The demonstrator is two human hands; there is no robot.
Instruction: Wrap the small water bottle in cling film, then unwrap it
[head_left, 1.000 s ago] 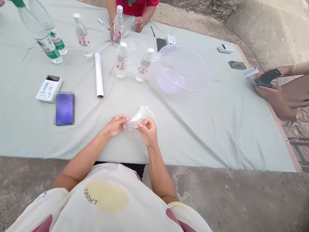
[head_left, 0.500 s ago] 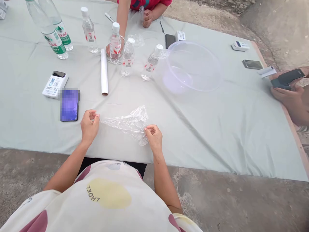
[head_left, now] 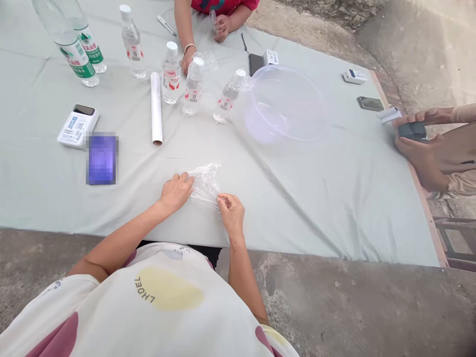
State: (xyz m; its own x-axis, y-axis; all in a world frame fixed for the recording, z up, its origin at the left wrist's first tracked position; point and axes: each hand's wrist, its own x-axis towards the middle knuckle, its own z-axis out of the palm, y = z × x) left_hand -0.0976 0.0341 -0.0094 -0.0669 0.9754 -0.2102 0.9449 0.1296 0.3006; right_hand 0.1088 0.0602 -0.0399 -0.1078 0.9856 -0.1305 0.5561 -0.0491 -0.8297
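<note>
A crumpled piece of clear plastic film [head_left: 204, 184] lies on the pale green cloth [head_left: 297, 198] near the front edge. My left hand [head_left: 175, 192] rests on its left side with the fingers bent down onto it. My right hand [head_left: 231, 212] pinches the film's lower right corner between thumb and fingers. A white roll [head_left: 156, 108] lies beyond my hands, and a large clear plastic basin [head_left: 284, 104] stands at the back right.
Several water bottles [head_left: 170, 73] stand at the back, with a white device [head_left: 77, 126] and a blurred phone [head_left: 101, 158] at left. A person in red [head_left: 219, 22] sits opposite. Another person's hands [head_left: 427, 148] hold a dark phone at right.
The film was bunched between my hands, then stretched wide as my left hand swung out. Now my left hand has come back in and the film is gathered small again.
</note>
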